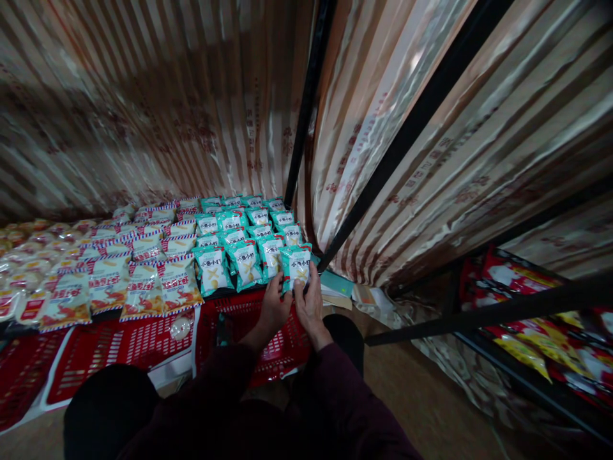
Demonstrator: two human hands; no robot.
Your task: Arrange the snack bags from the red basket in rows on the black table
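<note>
A teal-and-white snack bag [297, 263] stands at the right front corner of the rows of matching bags. My right hand [310, 305] grips it, thumb on its lower front and fingers along its right edge. My left hand [274, 308] is closed at the bag's lower left corner, its fingertips partly hidden against it and the neighbouring teal bag [271, 252]. More teal bags [211, 268] stand in several rows to the left. Below both hands is a red plastic basket [282, 358] with something dark inside at its left.
Pale blue snack bags [142, 287] and round packaged snacks [29, 275] fill the shelf leftward. Another red basket [119, 345] sits below them. Black metal posts [383, 172] slant past striped curtains [191, 96]. Red and yellow bags [541, 338] lie on a shelf at right.
</note>
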